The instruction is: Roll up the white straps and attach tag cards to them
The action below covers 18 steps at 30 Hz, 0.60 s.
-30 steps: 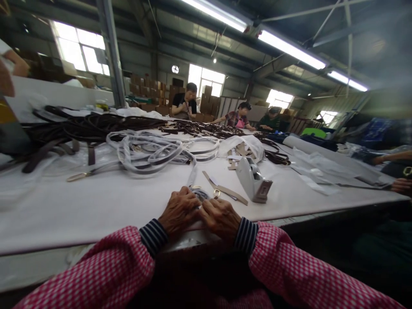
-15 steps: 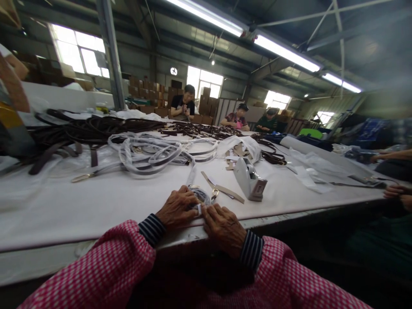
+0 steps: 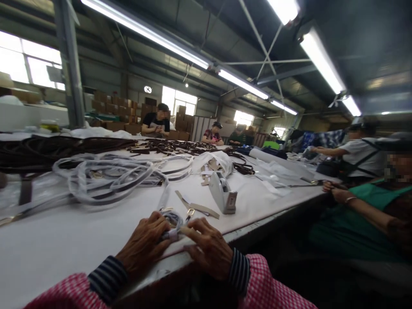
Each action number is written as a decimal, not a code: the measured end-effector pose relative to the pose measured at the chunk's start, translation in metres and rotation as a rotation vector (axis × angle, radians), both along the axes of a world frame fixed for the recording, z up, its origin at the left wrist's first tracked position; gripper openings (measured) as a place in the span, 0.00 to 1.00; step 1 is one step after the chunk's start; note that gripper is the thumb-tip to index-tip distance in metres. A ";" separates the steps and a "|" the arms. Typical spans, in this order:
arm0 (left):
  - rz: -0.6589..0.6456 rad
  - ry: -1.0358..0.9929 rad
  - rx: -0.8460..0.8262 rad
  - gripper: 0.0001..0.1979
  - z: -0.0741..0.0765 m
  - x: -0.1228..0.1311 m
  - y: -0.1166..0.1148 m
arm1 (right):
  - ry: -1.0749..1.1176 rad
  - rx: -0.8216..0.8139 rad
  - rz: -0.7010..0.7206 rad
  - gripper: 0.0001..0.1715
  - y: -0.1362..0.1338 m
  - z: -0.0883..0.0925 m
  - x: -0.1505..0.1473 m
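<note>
My left hand (image 3: 144, 244) and my right hand (image 3: 207, 246) rest side by side at the near edge of the white table (image 3: 64, 240). Both have fingers curled and pinched on the end of a plastic-wrapped strap (image 3: 170, 223) with a small white tab between the fingertips. The strap runs away from my hands to a pile of plastic-wrapped straps (image 3: 109, 176). A gold clasp (image 3: 190, 211) lies just beyond my right hand, next to a tan strap piece (image 3: 196, 207).
A grey tape dispenser (image 3: 222, 193) stands right of my hands. Dark brown straps (image 3: 48, 148) heap at the back left. A white roll (image 3: 277, 161) lies far right. A person in a green apron (image 3: 354, 223) sits at right; others sit along the far side.
The view has swung right and up, so my hands sit lower left in frame. The seated person in green came into view. My hands stay pinched on the strap end.
</note>
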<state>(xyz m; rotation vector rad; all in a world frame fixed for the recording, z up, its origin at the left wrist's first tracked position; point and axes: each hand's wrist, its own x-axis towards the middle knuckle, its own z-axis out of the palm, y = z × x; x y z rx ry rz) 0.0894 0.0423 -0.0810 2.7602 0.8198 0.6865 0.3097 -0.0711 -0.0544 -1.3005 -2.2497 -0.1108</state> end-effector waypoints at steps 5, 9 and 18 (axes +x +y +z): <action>0.035 -0.184 -0.251 0.18 0.014 0.000 0.000 | 0.488 0.014 -0.304 0.14 0.008 0.055 0.090; 0.139 -0.368 -0.298 0.22 0.041 0.016 0.012 | 0.705 -0.218 -0.539 0.11 0.041 0.082 0.157; 0.193 -0.353 0.047 0.19 0.004 0.058 0.056 | 0.975 -0.483 -0.619 0.11 0.078 0.056 0.171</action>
